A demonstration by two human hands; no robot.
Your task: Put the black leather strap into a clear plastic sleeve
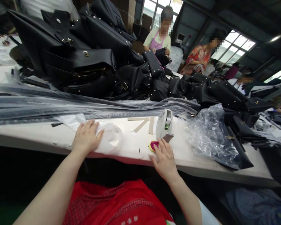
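My left hand [87,139] lies flat on the white table [131,150], fingers stretched out, at the left edge of a translucent white round piece [111,137] that looks like thin plastic. With fingers apart, my right hand [165,160] reaches to a small round yellow-rimmed dish [150,146] with a magenta middle. A fingertip appears to touch the magenta part. Just behind that hand stands a pale grey tape dispenser [161,123]. Flat beige strips [151,125] lie to its left.
Black handbags [91,59] are heaped along the back. Long plastic-wrapped strips [49,104] run across the left side. To the right lies a black bag in clear plastic [213,137]. Co-workers, one in a purple apron [157,42], are beyond the heap.
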